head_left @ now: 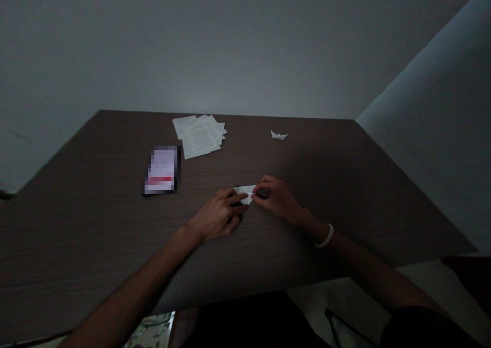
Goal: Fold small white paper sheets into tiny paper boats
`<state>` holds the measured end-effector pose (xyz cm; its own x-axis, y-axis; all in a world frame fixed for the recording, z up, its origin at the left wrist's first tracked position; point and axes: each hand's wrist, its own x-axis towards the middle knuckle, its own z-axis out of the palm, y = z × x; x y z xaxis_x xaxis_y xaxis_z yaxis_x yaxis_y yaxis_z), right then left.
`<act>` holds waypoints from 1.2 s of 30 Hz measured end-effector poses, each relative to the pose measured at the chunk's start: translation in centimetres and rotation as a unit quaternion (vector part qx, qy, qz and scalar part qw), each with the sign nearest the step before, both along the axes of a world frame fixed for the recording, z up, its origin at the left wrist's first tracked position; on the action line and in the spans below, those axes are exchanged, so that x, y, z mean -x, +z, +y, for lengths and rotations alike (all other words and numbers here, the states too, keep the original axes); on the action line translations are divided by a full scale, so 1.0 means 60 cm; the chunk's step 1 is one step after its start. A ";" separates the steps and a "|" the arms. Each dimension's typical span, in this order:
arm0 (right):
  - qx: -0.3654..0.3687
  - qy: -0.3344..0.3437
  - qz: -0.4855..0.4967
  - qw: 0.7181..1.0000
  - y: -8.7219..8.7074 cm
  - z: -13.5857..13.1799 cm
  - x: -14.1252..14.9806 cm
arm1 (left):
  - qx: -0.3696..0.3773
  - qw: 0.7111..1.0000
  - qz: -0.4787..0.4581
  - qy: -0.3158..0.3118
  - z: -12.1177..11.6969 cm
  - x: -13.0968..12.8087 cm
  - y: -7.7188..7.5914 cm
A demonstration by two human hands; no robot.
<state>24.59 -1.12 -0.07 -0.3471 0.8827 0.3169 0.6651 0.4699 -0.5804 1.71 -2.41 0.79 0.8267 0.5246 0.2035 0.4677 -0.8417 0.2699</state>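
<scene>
A small piece of folded white paper (245, 189) lies near the middle of the table, wide along its top and narrowing to a point at the bottom. My left hand (220, 212) holds it from the left, with fingertips pressed on its face. From the right, my right hand (278, 197) pinches the paper's right edge between thumb and fingers. Fingers cover both ends of the paper, so its folds show only in part. Farther back on the table sits a small white paper boat (279, 135).
A fanned stack of printed paper sheets (201, 137) lies at the back left. In front of it is a phone or tablet (161, 170) with a blurred, lit screen. The dark wooden table (95, 235) meets a pale wall (230, 46) behind, and another wall rises at the right.
</scene>
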 end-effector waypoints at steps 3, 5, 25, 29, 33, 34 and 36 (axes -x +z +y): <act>-0.007 0.006 0.014 1.000 0.002 0.003 -0.004 | -0.002 1.000 -0.005 0.001 -0.001 0.000 -0.001; -0.008 0.004 0.020 1.000 0.002 0.004 -0.006 | -0.005 1.000 -0.008 0.001 -0.001 0.001 -0.002; 0.003 -0.010 0.016 1.000 0.003 0.006 -0.008 | -0.009 1.000 -0.025 0.000 -0.001 0.002 -0.003; 0.006 -0.013 0.022 1.000 0.000 0.012 -0.014 | -0.007 1.000 -0.024 0.001 -0.001 0.002 -0.003; 0.005 -0.020 0.023 1.000 -0.002 0.014 -0.014 | -0.008 1.000 -0.017 0.004 -0.001 0.003 -0.005; 0.004 -0.021 0.021 1.000 -0.002 0.014 -0.013 | -0.008 1.000 -0.016 0.004 0.000 0.003 -0.006; 0.001 -0.024 0.016 1.000 -0.001 0.012 -0.011 | -0.007 1.000 -0.014 0.004 0.000 0.003 -0.005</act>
<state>25.27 -0.40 -0.14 -0.2938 0.8990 0.3248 0.6679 0.4362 -0.6031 1.55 -2.43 0.48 0.8157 0.5290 0.2341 0.4673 -0.8411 0.2722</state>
